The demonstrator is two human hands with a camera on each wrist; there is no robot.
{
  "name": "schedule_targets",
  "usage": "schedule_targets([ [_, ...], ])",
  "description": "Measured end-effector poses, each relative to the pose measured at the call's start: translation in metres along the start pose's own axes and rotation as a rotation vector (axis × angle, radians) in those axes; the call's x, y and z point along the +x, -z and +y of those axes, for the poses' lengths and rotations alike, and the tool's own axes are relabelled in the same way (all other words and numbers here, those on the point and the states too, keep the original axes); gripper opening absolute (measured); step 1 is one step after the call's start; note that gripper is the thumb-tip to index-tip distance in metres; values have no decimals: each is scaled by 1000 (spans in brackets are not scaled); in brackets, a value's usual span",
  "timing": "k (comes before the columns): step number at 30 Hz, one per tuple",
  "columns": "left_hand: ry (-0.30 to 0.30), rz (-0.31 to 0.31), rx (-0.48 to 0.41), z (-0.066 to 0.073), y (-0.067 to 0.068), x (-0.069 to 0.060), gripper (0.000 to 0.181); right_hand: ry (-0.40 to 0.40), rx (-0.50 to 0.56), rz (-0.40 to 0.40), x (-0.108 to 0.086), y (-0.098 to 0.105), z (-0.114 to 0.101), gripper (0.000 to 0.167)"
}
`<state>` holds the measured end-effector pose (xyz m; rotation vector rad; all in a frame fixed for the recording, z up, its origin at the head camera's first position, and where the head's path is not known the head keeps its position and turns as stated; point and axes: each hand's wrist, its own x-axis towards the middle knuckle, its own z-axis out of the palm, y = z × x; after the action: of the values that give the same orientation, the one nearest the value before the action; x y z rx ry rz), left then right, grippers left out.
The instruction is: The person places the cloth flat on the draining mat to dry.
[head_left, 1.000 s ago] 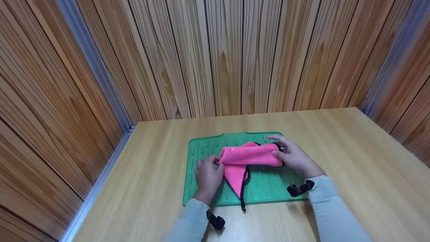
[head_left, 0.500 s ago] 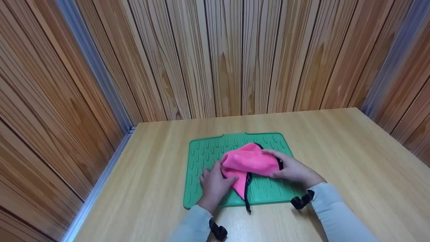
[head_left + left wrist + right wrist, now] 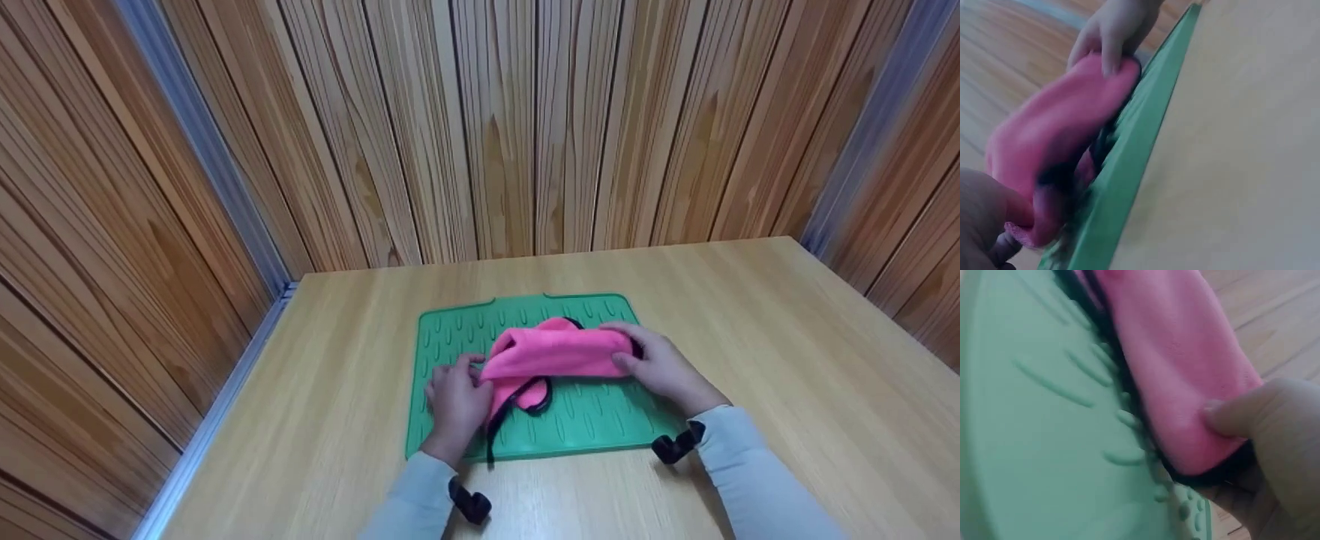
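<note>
A soft pink cloth [image 3: 562, 352] with black edging is folded into a long band above the green ribbed mat [image 3: 592, 420]. My left hand [image 3: 459, 401] pinches its left end, where a loose flap and black edging hang down over the mat's front edge. At the right end, my right hand [image 3: 664, 367] grips the cloth, thumb on the near face and fingers behind. The right wrist view shows that thumb [image 3: 1235, 417] pressing into the pink cloth [image 3: 1179, 371]. In the left wrist view the cloth [image 3: 1055, 124] stretches between both hands, partly blurred.
A light wooden table [image 3: 337, 360] carries the mat. Wood-panelled walls [image 3: 510, 135] stand behind and on both sides, with a metal strip [image 3: 225, 420] along the left edge. Black wrist mounts [image 3: 471, 502] hang below both sleeves.
The cloth bunched as my hands came closer, then was drawn straight again. Its hanging corner has swung left beneath my left hand, and a small edged loop shows below the band.
</note>
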<state>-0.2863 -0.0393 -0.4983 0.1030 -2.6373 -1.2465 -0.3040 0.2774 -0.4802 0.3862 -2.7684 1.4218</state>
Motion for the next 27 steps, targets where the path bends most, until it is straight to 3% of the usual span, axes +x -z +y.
schedule_targets([
  [3, -20, 14, 32, -4, 5, 4, 18, 25, 47, 57, 2, 2, 1, 49],
  [10, -74, -46, 82, -9, 8, 1, 15, 46, 53, 62, 1, 3, 4, 51],
  [17, -91, -184, 99, -12, 16, -15, 46, -18, 17, -92, -6, -1, 8, 79],
  [22, -77, -202, 90, -11, 16, -18, 42, -67, -6, -158, -6, -5, 5, 92],
  [27, -121, -184, 57, -11, 15, -19, 29, -37, -27, -211, -7, -5, 4, 98],
])
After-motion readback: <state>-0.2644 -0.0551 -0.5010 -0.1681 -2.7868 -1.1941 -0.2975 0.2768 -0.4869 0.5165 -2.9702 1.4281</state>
